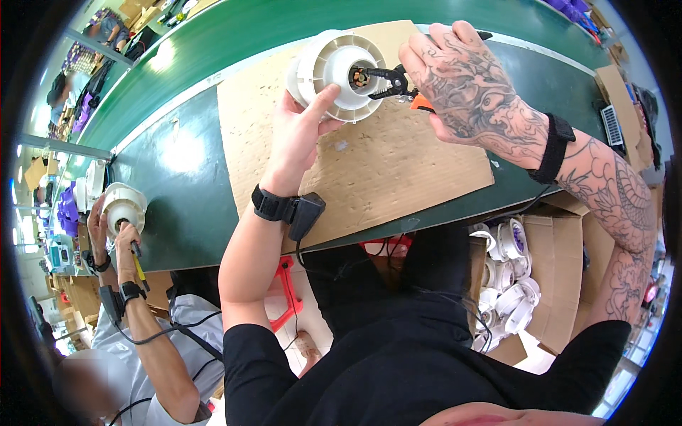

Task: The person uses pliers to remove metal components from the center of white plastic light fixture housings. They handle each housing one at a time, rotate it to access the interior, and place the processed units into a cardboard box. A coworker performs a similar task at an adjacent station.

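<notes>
Fingers of the left hand (304, 135) are wrapped round a white housing (332, 67), the right hand's (469, 85) gripping pliers (401, 82). Big green bench (181, 220) under both. Bodyward of the right fingers: cardboard box (538, 270) heaped with white round parts (508, 284). Cardboard sheet (387, 163) sits beneath the left fingers. Housing's mouth faces up and slightly toward the right fingers, long axis tilted likewise, copper-coloured bits (360, 78) inside; pliers' nose points left into it.
</notes>
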A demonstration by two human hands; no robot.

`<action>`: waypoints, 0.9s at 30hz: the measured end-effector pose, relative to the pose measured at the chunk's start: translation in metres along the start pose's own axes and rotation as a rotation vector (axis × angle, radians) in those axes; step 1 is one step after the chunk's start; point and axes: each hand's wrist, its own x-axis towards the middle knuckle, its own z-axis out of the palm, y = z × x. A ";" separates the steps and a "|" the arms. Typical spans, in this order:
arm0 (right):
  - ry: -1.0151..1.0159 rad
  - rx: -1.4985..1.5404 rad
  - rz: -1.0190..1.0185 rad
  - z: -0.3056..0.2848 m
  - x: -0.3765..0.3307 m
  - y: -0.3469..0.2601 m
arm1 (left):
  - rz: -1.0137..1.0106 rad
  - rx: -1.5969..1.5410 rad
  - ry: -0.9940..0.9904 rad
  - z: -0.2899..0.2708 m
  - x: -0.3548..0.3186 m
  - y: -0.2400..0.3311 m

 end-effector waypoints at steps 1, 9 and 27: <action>0.012 -0.019 -0.002 -0.001 0.001 -0.002 | -0.005 -0.005 -0.007 -0.001 -0.001 -0.001; 0.159 -0.011 -0.084 -0.022 -0.001 0.005 | -0.043 -0.014 -0.045 0.003 -0.004 0.003; 0.180 -0.134 -0.152 -0.020 0.007 -0.002 | -0.076 -0.051 -0.083 0.002 -0.004 0.002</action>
